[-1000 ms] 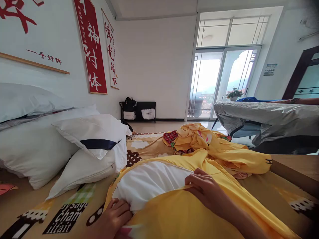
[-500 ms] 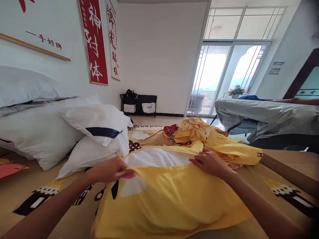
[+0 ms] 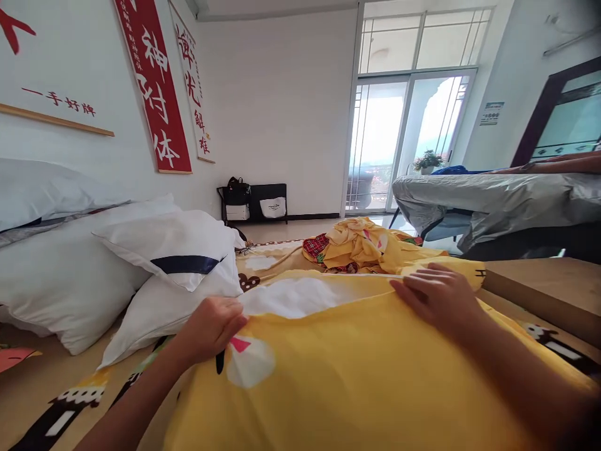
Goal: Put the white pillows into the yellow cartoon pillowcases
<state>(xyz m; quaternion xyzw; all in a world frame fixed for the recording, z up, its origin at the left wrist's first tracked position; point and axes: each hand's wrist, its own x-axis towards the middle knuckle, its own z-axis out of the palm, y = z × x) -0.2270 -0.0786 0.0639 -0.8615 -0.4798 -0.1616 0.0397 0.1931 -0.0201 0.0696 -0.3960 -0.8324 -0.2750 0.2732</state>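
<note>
A yellow pillowcase (image 3: 338,369) with a pale round print and a pink patch spreads in front of me, a white pillow (image 3: 295,297) showing inside its open edge. My left hand (image 3: 216,327) is closed on the left corner of that edge. Farther right, my right hand (image 3: 434,293) grips the same edge, fingers curled over the cloth. The fabric is drawn fairly taut between both hands. Just beyond lies a crumpled heap of yellow printed cloth (image 3: 361,244).
White pillows (image 3: 183,241) are piled on the left of the patterned bedsheet (image 3: 35,401). A brown box-like edge (image 3: 544,282) is at right. Behind it, a person's arm (image 3: 563,164) rests on a table with a grey cover (image 3: 498,197). A black bag (image 3: 237,190) stands by the wall.
My right hand has moved right along the pillowcase edge, and the opening is stretched wider. The left hand stays on its corner, slightly shifted. My view has turned a little to the right.
</note>
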